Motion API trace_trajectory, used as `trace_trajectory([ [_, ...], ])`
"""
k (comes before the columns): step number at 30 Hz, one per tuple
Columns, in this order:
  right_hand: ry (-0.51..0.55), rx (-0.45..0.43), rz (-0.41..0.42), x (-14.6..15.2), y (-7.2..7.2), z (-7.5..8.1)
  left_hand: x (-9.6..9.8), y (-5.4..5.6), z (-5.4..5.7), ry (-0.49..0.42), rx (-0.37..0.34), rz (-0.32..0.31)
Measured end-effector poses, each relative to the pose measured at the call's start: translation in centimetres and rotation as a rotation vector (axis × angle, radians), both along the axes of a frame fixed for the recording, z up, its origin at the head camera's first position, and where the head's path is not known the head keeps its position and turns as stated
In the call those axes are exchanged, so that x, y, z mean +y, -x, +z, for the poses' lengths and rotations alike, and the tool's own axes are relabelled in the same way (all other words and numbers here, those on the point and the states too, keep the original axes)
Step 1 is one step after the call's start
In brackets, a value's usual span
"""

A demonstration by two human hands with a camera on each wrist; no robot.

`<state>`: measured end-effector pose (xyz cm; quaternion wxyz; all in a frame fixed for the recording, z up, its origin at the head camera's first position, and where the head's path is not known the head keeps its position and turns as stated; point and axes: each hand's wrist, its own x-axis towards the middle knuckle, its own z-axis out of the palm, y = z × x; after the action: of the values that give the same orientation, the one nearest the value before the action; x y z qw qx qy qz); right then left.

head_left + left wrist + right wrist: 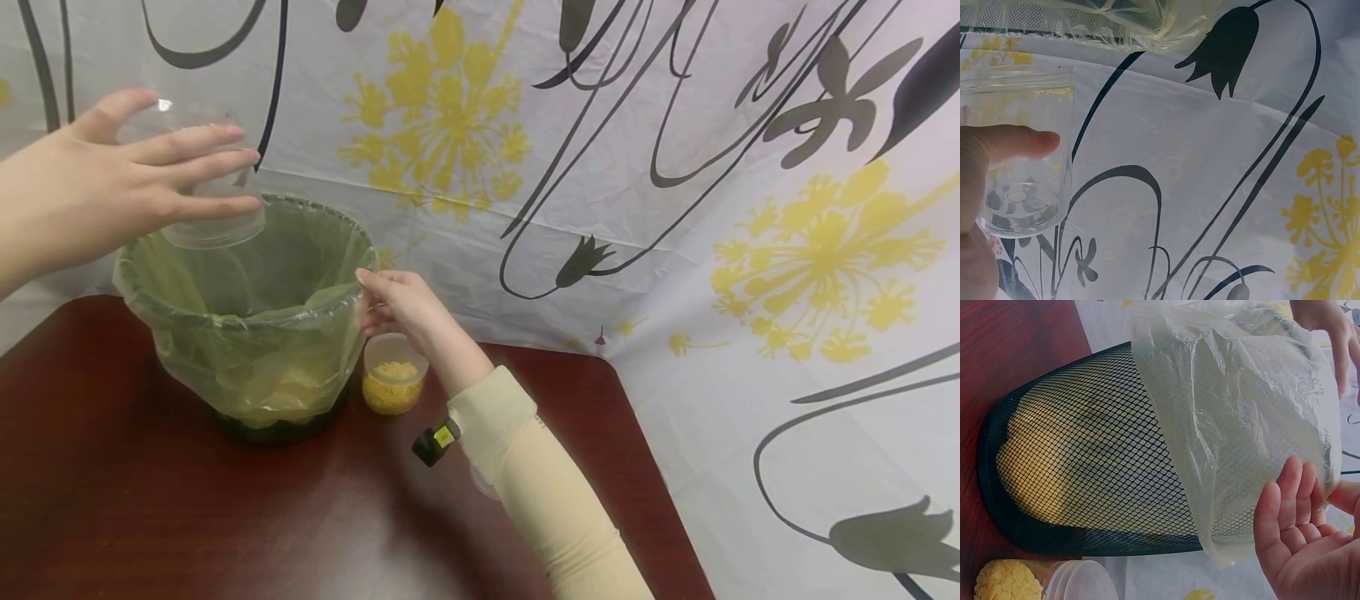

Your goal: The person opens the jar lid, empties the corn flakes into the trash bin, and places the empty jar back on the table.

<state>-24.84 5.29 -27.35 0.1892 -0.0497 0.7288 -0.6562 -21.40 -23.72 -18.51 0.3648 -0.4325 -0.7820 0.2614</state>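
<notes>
My left hand (142, 179) holds a clear plastic jar (213, 232) mouth down over the trash bin's opening. A few yellow flakes cling near the threaded mouth of this jar (1029, 194) in the left wrist view; otherwise it looks nearly bare inside. The bin (1097, 462) is dark mesh, lined with a thin yellowish bag (247, 367) folded over its rim. At the rim's right side, my right hand (408, 308) pinches the bag's edge between thumb and index finger, the other fingers loosely bent. Something yellow shows through the mesh at the bin's bottom.
A second clear jar (393, 387), partly filled with yellow flakes, stands right of the bin on the dark red table (135, 500). Part of a clear round rim (483, 483) shows beside my right sleeve. Patterned white cloth (465, 275) hangs behind and to the right.
</notes>
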Motion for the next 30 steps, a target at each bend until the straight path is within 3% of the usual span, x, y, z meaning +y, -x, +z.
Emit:
trace_trajectory([
  [10, 0.000, 0.002, 0.005, 0.0, 0.0, 0.0, -0.1, 0.0, -0.1, 0.062, 0.014, 0.051],
  [18, 0.003, 0.001, -0.003, 0.1, 0.0, -0.1, -0.2, 0.1, -0.3, 0.042, 0.010, 0.030],
  [24, 0.004, -0.003, -0.001, 0.1, 0.0, -0.1, -0.4, 0.1, -0.7, 0.089, 0.040, 0.062],
  [30, 0.009, 0.002, 0.005, 0.1, 0.0, -0.2, -0.7, 0.2, -1.2, 0.036, -0.010, 0.010],
])
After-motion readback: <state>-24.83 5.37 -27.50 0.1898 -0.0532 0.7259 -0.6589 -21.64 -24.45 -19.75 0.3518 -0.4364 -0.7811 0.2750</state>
